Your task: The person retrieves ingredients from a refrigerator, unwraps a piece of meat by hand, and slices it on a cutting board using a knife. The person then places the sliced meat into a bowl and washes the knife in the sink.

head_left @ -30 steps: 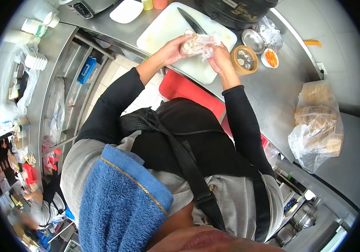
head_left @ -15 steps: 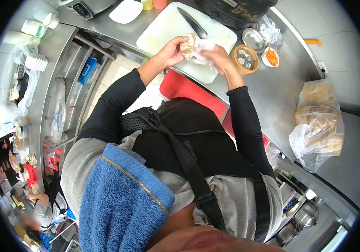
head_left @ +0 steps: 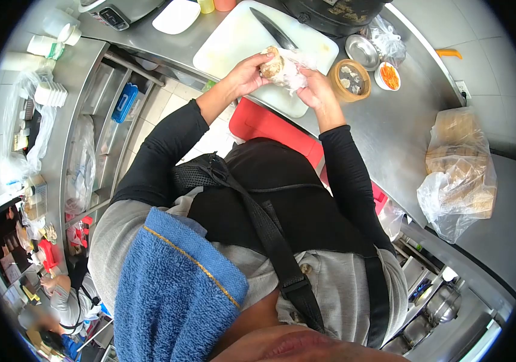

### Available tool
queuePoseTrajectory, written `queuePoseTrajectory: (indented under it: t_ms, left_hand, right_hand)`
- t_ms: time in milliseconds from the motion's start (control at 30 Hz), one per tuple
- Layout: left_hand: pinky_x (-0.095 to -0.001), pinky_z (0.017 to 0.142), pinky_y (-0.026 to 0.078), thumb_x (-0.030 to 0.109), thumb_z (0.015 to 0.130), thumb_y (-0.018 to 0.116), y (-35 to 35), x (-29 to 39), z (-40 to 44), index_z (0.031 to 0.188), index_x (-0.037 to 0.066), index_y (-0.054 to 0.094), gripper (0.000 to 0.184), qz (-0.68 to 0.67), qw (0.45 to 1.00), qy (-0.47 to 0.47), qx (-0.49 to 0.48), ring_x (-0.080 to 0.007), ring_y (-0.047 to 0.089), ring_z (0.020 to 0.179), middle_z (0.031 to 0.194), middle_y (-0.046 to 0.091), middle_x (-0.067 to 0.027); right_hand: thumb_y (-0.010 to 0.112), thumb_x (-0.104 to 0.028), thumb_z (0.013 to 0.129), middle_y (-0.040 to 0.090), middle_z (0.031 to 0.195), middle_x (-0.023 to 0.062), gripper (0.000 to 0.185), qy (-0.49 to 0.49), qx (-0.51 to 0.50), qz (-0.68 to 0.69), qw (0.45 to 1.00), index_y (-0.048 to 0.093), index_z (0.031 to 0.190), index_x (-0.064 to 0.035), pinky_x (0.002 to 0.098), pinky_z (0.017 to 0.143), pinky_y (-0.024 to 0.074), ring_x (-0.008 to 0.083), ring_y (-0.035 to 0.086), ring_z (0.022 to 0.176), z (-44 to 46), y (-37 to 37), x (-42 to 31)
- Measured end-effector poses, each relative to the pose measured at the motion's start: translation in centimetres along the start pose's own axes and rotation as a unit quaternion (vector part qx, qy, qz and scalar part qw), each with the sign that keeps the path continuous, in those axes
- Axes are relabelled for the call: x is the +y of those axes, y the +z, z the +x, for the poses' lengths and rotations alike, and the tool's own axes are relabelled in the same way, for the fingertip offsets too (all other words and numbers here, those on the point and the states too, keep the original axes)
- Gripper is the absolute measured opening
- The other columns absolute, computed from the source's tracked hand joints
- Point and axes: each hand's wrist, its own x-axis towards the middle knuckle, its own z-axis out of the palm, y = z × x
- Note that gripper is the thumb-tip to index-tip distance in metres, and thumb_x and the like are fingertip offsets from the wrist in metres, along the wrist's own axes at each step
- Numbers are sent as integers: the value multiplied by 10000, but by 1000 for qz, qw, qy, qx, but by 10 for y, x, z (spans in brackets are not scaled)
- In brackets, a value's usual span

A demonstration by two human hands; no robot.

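Over the front part of a white cutting board (head_left: 225, 51), my left hand (head_left: 247, 73) is closed on a lumpy pale-brown food piece (head_left: 272, 63). A crumpled clear plastic bag (head_left: 294, 71) is bunched around the piece's right side, and my right hand (head_left: 316, 88) grips that bag. A knife (head_left: 272, 27) with a dark blade lies on the board beyond my hands. Right of the board sits a round bamboo steamer (head_left: 349, 80) with small pale pieces inside. Beside it stands a white bowl (head_left: 387, 76) of orange shreds.
A metal bowl (head_left: 362, 52) and a large black pot (head_left: 330, 15) stand behind the steamer. A white plate (head_left: 176, 16) is at the back left. Bagged brown blocks (head_left: 460, 169) lie at right, a red bin (head_left: 270, 130) below the counter. Another person (head_left: 74, 301) is at far lower left.
My right hand moved over the plastic and back to its right end. More of the food piece now shows out of the bag beside my left hand. The view has shifted slightly.
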Motion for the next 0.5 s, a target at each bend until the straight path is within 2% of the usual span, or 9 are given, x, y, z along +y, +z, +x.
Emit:
queuePoseTrajectory:
  t_ms: [133, 233, 333, 367, 433, 500]
  left_hand:
    - [-433, 1063, 457, 229, 978, 571, 0, -3, -4, 1321, 37, 475, 405, -77, 997, 10, -22, -259, 586, 1195, 1296, 583, -136]
    - [-442, 1040, 470, 201, 955, 591, -2, -7, -7, 1282, 35, 511, 375, -145, 988, 27, -46, -257, 613, 1155, 1260, 608, -134]
    - [-446, 1049, 463, 194, 960, 573, -12, -8, -7, 1292, 32, 502, 376, -204, 975, 46, -77, -272, 606, 1166, 1265, 606, -139]
    - [-446, 1053, 460, 199, 965, 566, -18, -7, -5, 1299, 34, 490, 380, -197, 976, 41, -83, -277, 598, 1176, 1275, 597, -143]
    - [-447, 1062, 454, 210, 976, 553, -32, -3, -1, 1314, 39, 465, 390, -181, 978, 34, -95, -286, 581, 1198, 1295, 579, -150]
    - [-449, 1059, 456, 210, 976, 549, -37, -1, -1, 1312, 38, 465, 387, -160, 984, 31, -72, -289, 583, 1193, 1292, 579, -152]
  right_hand:
    - [354, -121, 1023, 550, 1302, 219, 359, 53, -27, 109, 992, 440, 1330, 44, 449, 1002, 499, 331, 589, 1168, 15, -4, 7]
    - [374, -203, 1040, 552, 1340, 186, 394, 56, 10, 122, 991, 445, 1339, 43, 469, 1037, 470, 333, 578, 1191, 7, 19, -2]
    - [443, -155, 1009, 604, 1262, 173, 351, 25, -4, 46, 999, 484, 1292, 47, 438, 957, 520, 309, 620, 1119, 15, 13, 3]
    - [459, -123, 993, 617, 1233, 168, 334, 27, -2, -70, 997, 496, 1280, 44, 422, 922, 530, 297, 631, 1090, 11, 14, 0]
    - [492, -59, 961, 644, 1174, 157, 312, 30, 0, -297, 954, 520, 1256, 39, 390, 852, 550, 272, 653, 1031, 0, 20, -9]
    - [489, -2, 936, 651, 1145, 152, 314, 27, 29, -284, 958, 532, 1245, 36, 369, 805, 551, 254, 660, 995, 2, 22, -8]
